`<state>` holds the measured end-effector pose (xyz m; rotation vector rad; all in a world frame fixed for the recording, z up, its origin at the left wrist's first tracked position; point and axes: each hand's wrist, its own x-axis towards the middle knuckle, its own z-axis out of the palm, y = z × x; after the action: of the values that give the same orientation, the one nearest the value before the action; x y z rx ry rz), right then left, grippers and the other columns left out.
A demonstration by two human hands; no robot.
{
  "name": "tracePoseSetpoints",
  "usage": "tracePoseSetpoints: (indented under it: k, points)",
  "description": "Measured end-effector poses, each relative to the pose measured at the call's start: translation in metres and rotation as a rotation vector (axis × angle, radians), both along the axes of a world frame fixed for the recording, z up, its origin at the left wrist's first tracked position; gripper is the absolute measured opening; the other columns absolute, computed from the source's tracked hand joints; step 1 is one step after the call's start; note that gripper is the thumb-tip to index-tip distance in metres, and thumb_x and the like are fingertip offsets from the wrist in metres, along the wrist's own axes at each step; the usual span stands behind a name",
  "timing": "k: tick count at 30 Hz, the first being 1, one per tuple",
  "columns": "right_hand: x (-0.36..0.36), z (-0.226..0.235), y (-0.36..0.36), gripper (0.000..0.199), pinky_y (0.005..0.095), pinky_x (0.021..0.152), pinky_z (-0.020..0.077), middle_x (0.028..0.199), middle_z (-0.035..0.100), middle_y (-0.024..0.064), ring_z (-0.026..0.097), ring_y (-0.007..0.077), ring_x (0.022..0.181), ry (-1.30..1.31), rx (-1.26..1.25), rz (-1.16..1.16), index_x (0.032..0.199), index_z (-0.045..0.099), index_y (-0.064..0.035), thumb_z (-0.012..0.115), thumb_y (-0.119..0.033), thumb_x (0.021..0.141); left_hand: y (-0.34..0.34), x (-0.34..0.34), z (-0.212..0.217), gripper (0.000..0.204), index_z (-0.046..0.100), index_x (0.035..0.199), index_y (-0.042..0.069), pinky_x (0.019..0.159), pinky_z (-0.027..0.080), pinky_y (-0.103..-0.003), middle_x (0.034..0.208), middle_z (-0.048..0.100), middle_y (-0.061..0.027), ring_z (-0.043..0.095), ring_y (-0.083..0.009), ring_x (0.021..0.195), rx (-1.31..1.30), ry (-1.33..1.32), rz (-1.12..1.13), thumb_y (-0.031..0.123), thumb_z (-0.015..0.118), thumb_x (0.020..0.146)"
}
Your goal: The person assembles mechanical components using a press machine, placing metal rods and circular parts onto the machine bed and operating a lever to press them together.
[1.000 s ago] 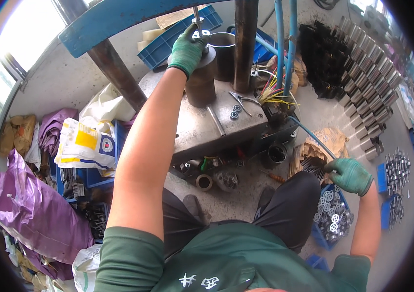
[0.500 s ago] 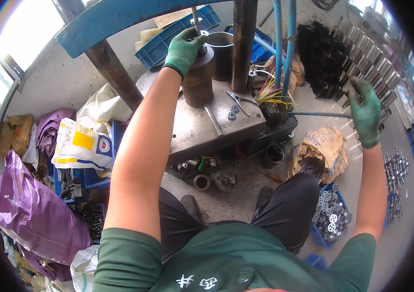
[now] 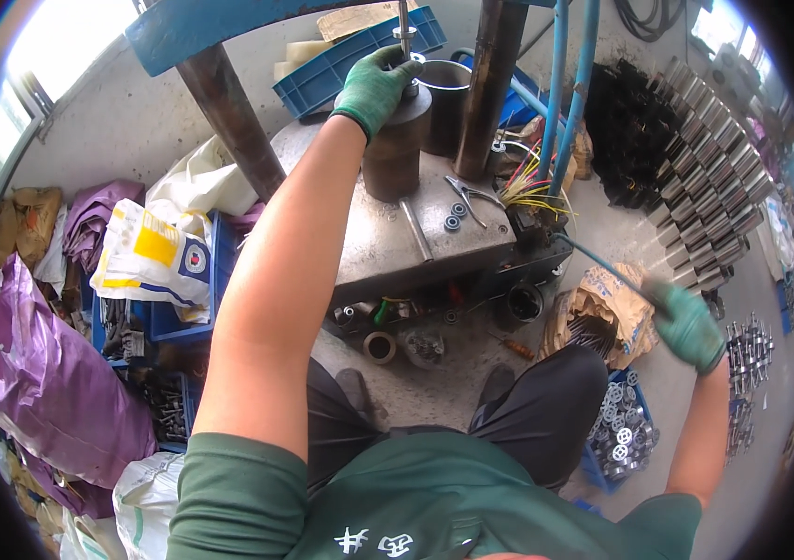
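My left hand [image 3: 371,91], in a green glove, has its fingers closed around an upright metal shaft [image 3: 412,91] on top of a thick steel cylinder [image 3: 395,159]. A pale ring shows by my fingertips, and a thin flanged rod [image 3: 403,31] stands directly above. Out to the right, my gloved right hand [image 3: 693,329] is closed around the end of a long thin lever [image 3: 602,261] and is smeared by motion. The lever runs to the dark unit beside the press table [image 3: 374,247]. Two small bearings [image 3: 454,217] and pliers [image 3: 465,198] lie on that table.
Blue press posts and hoses [image 3: 576,103] rise behind the table, near loose coloured wires [image 3: 532,191]. A blue parts bin [image 3: 623,429] and a torn paper sack [image 3: 602,303] stand by my right knee. Stacked metal tubes [image 3: 710,187] are far right; purple sacks [image 3: 52,373] lie left.
My right hand has swung down toward me, and the lever now slopes downward from its pivot. My left hand stays at the shaft; the whole view has shifted slightly.
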<state>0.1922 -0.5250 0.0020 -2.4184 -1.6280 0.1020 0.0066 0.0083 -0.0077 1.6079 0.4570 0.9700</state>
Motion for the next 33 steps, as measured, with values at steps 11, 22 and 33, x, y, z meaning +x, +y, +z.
tracePoseSetpoints:
  k: [11,22,33]
  points:
    - [-0.037,-0.011,-0.009,0.029,0.0453,0.091,0.0585,0.11,0.076,0.0219,0.074,0.0384,0.101,0.304,-0.105,-0.067,0.112,0.077,-0.001,0.066,-0.013,0.089,-0.008,0.0,0.006,0.038,0.07,0.136,0.003,0.079,0.061,-0.027,0.104,0.076,-0.0048,0.07,-0.0113,0.084,-0.027,0.072,0.02,0.014,0.077,0.101]
    - [-0.031,-0.013,-0.014,0.026,0.0462,0.092,0.0578,0.108,0.076,0.0203,0.073,0.0393,0.101,0.165,-0.27,0.07,0.108,0.078,-0.0032,0.063,-0.016,0.091,-0.008,-0.004,0.006,0.041,0.071,0.135,0.005,0.084,0.059,-0.026,0.104,0.077,-0.0029,0.069,-0.0086,0.086,0.072,0.108,0.047,0.024,0.079,0.1]
    - [-0.03,-0.012,-0.013,0.026,0.0462,0.09,0.0579,0.105,0.075,0.0223,0.073,0.0399,0.1,0.131,-0.357,0.094,0.11,0.077,-0.002,0.062,-0.013,0.092,-0.012,-0.008,0.008,0.041,0.071,0.134,0.004,0.078,0.058,-0.027,0.096,0.077,-0.0041,0.068,-0.0096,0.078,0.147,0.142,0.083,0.027,0.078,0.101]
